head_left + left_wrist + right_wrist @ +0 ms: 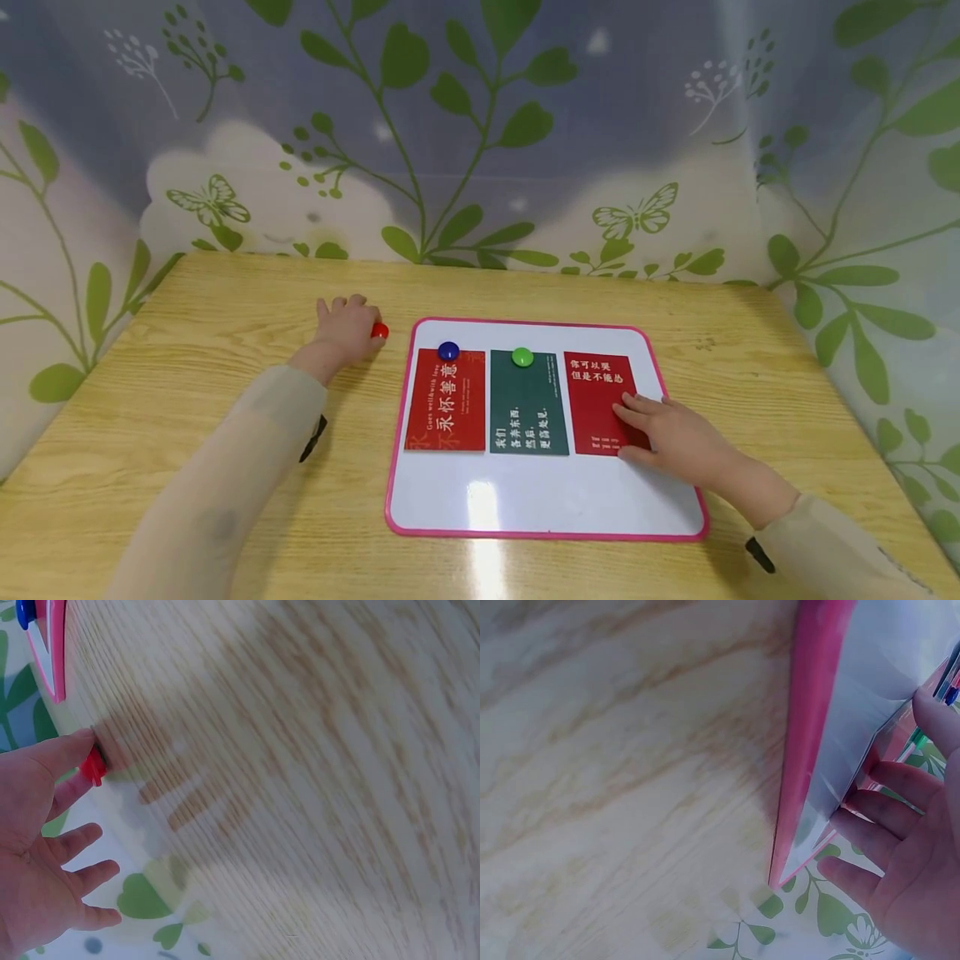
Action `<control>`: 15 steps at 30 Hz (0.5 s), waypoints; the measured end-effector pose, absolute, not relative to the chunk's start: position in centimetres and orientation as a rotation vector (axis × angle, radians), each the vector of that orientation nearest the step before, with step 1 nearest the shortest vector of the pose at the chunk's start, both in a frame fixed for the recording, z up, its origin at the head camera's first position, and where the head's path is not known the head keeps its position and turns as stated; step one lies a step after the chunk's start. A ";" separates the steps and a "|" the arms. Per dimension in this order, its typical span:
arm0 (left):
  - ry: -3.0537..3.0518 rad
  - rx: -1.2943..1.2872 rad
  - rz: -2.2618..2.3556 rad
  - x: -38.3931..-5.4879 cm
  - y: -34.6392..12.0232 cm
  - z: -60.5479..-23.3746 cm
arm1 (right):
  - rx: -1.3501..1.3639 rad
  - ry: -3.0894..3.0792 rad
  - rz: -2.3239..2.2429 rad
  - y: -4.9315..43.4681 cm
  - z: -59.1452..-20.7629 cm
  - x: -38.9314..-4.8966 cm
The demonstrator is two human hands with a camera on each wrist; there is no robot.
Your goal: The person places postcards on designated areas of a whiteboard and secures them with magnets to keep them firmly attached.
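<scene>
My left hand [343,327] is left of the whiteboard [570,500], close over the table, and pinches a round red magnet [94,766] between thumb and index finger. Its other fingers are spread. On the board, my right hand [682,437] touches the right side of a plain red card [596,400] with white writing, its fingers nearly straight. To the left of that card lie a dark green card [527,396] under a green magnet [522,357] and a patterned red card [459,417] under a blue magnet [448,351].
The pink-rimmed board lies flat on a wood-grain table [247,292]. Behind the table and along its sides hangs a cloth [465,125] printed with green leaves and butterflies.
</scene>
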State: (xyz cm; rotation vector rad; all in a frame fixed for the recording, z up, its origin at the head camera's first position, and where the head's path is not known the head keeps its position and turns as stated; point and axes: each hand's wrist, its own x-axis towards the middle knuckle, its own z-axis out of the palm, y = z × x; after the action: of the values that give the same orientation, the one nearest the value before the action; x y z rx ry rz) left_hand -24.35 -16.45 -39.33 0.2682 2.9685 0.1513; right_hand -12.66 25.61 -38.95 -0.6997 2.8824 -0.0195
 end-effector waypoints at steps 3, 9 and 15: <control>2.969 0.266 0.158 -24.3 -16.4 -39.2 | -0.695 2.879 -0.020 25.6 -39.0 -12.7; 2.980 0.256 0.196 -24.0 -15.9 -38.5 | -0.705 2.885 -0.017 25.7 -39.0 -12.8; 2.985 0.290 0.195 -23.9 -14.9 -37.8 | -0.716 2.891 -0.006 25.7 -39.1 -12.8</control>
State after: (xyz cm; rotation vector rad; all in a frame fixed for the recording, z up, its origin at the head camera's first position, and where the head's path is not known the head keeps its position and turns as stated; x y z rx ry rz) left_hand -23.88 -14.95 -37.80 0.2905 2.9849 0.1949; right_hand -12.76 25.74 -39.08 -0.7161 2.8913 -0.0056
